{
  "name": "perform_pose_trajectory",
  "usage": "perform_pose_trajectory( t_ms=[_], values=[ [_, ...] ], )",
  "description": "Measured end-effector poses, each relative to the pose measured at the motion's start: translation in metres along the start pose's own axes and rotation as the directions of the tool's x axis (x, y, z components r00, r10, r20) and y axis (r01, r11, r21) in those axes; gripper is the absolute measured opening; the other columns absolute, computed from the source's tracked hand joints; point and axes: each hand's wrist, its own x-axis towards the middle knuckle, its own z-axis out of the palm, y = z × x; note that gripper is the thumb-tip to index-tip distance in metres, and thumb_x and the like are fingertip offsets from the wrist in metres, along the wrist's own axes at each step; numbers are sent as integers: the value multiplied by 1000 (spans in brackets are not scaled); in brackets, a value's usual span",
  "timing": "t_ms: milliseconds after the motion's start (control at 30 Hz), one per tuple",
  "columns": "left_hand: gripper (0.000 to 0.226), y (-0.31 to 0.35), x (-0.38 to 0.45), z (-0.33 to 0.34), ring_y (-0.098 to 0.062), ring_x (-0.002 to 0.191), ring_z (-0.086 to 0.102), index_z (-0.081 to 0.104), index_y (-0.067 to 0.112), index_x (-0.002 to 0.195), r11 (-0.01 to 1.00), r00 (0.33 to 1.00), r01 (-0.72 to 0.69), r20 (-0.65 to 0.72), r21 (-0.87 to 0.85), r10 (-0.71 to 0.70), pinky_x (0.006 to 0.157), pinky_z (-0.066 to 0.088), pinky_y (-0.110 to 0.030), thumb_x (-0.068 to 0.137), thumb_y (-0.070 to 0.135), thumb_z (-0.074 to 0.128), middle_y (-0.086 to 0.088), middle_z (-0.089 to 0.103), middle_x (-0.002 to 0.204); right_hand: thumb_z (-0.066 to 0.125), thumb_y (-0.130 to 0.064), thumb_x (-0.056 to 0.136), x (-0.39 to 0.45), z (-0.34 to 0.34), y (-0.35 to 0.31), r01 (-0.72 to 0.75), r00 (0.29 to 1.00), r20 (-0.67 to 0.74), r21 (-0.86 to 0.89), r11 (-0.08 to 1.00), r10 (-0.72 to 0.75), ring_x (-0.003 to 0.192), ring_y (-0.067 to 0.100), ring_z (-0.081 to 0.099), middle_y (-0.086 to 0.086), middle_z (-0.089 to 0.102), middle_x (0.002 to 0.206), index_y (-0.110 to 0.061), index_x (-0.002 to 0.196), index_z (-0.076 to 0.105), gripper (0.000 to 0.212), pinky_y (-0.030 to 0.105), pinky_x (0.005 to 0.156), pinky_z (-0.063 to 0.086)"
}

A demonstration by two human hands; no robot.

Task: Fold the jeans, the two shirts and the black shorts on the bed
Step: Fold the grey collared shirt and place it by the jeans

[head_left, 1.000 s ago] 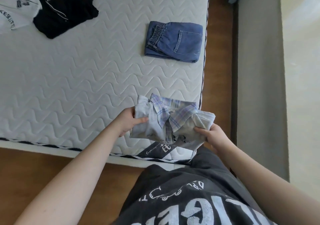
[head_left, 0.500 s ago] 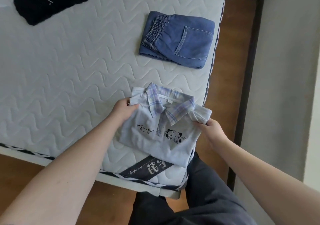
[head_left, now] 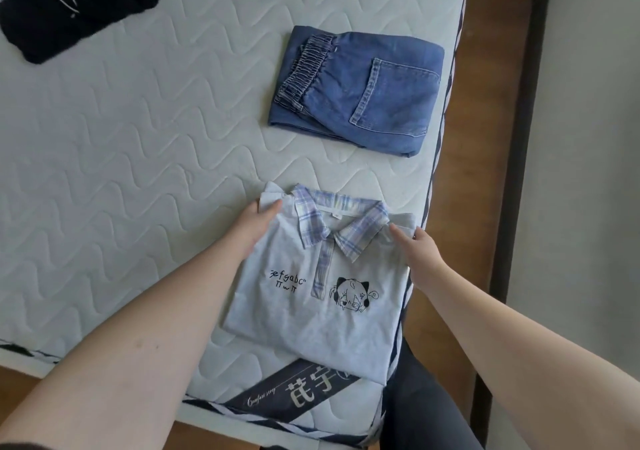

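A white quilted mattress (head_left: 138, 138) with a wavy stitch is seen, edged in dark striped piping, with a dark label (head_left: 298, 394) at its near corner. A brown wood floor (head_left: 485, 172) is shown beside it, bordered by a grey wall (head_left: 588, 172). Soft, even daylight is cast.

Head cam, close, looks steeply down at bed (head_left: 138, 158) corner

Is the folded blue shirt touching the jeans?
Apart. The head view shows a strip of bare white mattress between the shirt's collar and the near edge of the folded jeans.
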Motion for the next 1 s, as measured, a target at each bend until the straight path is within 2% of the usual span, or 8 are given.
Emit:
perform_pose_trajectory(
  t_ms=[133,233,400,500,667,800,867,1000],
  values=[
    [33,-10,31,-6,-20,88,63,66,22,103,990,994,105,-23,99,-103,81,52,-39,87,51,68,2,69,93,74,-29,86,20,-1,10,5,999,-35,-58,998,-7,95,22,69,4,73,98,-18,103,67,22,40,88,56],
    [27,-13,49,-11,-22,95,68,69,17,105,995,998,46,31,92,-49,90,54,-37,86,35,75,-4,73,101,69,-21,90,23,-4,16,42,997,-66,-89,995,-48,92,23,68,1,72,89,-23,91,69,2,37,84,56],
    [37,6,62,-18,-15,95,61,61,8,124,995,989,-104,104,8,103,85,49,-21,89,-1,67,-4,68,107,68,-8,89,29,-10,0,155,988,12,18,988,-155,92,25,68,8,74,96,-19,91,74,13,45,91,54],
    [33,17,75,-21,-17,96,59,65,21,106,989,988,-146,44,-3,146,91,46,-28,89,-8,62,0,67,101,67,-5,90,41,-12,-20,180,982,40,88,980,-184,92,27,67,11,74,96,-17,90,75,14,49,96,52],
    [40,33,97,-14,-18,109,60,55,18,126,989,992,-117,-56,-94,112,97,48,-33,90,7,69,-4,59,124,68,-14,91,73,-12,-51,213,977,-2,41,976,-213,89,23,65,8,72,96,-20,93,73,8,46,93,53],
    [49,12,94,-7,-21,105,63,54,13,120,998,998,31,-49,-52,-33,92,51,-35,82,34,78,-7,65,122,68,-50,86,77,-23,-39,39,997,-60,-257,966,-57,85,24,62,4,62,100,-16,119,59,49,44,88,55],
    [50,-5,81,-6,-21,99,63,58,11,116,995,995,95,-7,27,-95,82,50,-31,80,38,80,-8,68,114,68,-57,82,65,-23,-22,2,1000,-27,-442,897,-16,74,23,59,3,59,85,-15,99,59,47,38,74,55],
    [46,-42,54,-4,-24,104,68,60,14,111,991,992,120,33,-64,-118,98,51,-48,76,32,84,-7,71,112,71,-57,80,35,-23,20,-24,997,39,-649,760,65,62,17,55,1,60,72,-12,80,62,46,27,54,39]
  ],
)
